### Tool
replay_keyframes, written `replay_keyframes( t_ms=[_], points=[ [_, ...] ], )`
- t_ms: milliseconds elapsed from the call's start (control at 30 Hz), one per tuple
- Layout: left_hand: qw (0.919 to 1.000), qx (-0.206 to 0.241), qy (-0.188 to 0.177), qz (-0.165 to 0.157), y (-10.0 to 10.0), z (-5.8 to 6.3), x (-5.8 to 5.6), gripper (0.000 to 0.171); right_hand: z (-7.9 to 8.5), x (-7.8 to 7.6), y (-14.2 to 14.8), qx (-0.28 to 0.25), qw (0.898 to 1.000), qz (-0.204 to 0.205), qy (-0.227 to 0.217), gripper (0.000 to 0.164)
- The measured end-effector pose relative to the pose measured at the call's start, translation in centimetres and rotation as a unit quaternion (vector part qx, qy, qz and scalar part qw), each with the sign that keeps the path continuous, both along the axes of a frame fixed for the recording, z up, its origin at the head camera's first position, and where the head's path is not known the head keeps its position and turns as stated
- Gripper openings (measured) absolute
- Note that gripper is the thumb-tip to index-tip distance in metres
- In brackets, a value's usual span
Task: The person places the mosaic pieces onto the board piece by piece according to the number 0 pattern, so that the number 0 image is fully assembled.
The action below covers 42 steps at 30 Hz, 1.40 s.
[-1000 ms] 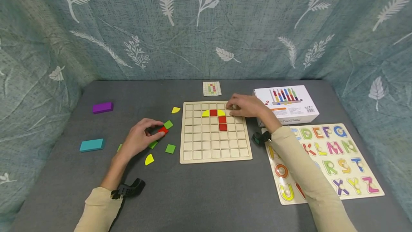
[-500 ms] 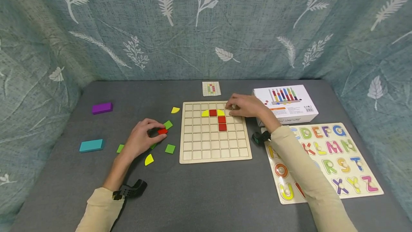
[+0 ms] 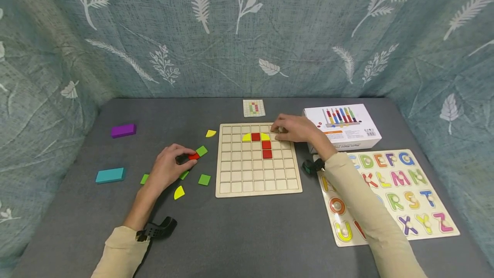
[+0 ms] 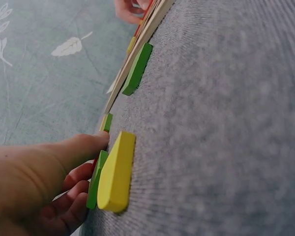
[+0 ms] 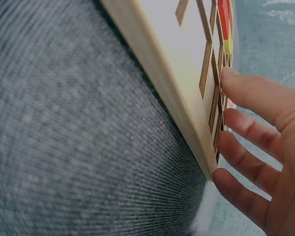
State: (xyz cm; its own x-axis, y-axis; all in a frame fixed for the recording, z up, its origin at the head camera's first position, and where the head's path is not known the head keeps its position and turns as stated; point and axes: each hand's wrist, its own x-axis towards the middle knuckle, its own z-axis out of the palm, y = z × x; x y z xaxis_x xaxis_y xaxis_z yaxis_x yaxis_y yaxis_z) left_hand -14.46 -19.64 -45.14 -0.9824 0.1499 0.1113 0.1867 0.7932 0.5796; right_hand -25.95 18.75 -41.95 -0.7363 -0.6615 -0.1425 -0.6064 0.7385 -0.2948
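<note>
Here, left hand [image 3: 167,168] narrowly pinches flat red tile [image 3: 194,156], likely for control; right hand [image 3: 296,128], loosely bent, empty, rests at pale wooden grid board [image 3: 258,186], probably steadying.

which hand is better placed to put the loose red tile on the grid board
Likely the left hand: it has the loose red tile between thumb and fingers, beside the grid board. The right hand touches the board near its far right corner, away from that tile.

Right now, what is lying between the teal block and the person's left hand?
In the head view, one green tile lies between the teal block and the left hand, nearer to the hand.
</note>
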Motion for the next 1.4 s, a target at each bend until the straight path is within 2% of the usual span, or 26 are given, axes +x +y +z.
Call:
replay_keyframes(
  t_ms=[167,367,533,633,767,867,967,1067,1200,1400],
  points=[
    [1.0,-0.006,-0.001,-0.001,-0.3,0.0,-0.1,0.026,0.1,0.1,0.0,-0.005,1.0,0.002,0.001,0.028],
    [0.9999,-0.004,0.006,0.014,-0.6,0.4,-0.1,0.025,0.1,0.1,0.0,-0.006,1.0,0.006,0.004,0.028],
    [0.9998,-0.004,0.011,0.013,0.0,1.1,0.2,0.025,0.0,0.2,0.0,-0.008,1.0,0.005,0.003,0.028],
    [0.9999,0.013,0.007,0.002,0.7,1.6,0.6,0.023,-0.1,0.3,0.0,-0.007,1.0,0.004,0.001,0.028],
    [0.9981,0.045,-0.014,-0.04,3.4,2.4,0.9,0.022,0.0,0.2,0.1,-0.002,1.0,0.002,0.001,0.028],
    [0.9931,0.058,-0.024,-0.099,7.0,2.9,0.8,0.022,0.1,0.2,0.2,-0.001,1.0,0.002,0.005,0.029],
    [0.9851,0.051,-0.024,-0.163,10.8,3.0,0.2,0.018,0.2,0.1,0.2,-0.001,1.0,-0.003,0.01,0.028],
    [0.9774,0.022,-0.027,-0.208,13.8,2.8,-0.7,0.014,0.0,0.1,0.2,-0.002,1.0,-0.007,0.008,0.028],
    [0.9729,-0.021,-0.026,-0.229,16.1,2.6,-1.1,0.012,-0.1,0.1,0.0,-0.003,1.0,-0.005,0.0,0.028],
    [0.9685,-0.059,-0.008,-0.242,17.2,2.4,-1.3,0.013,-0.1,-0.1,0.1,0.0,1.0,-0.011,0.008,0.028]
  ],
)
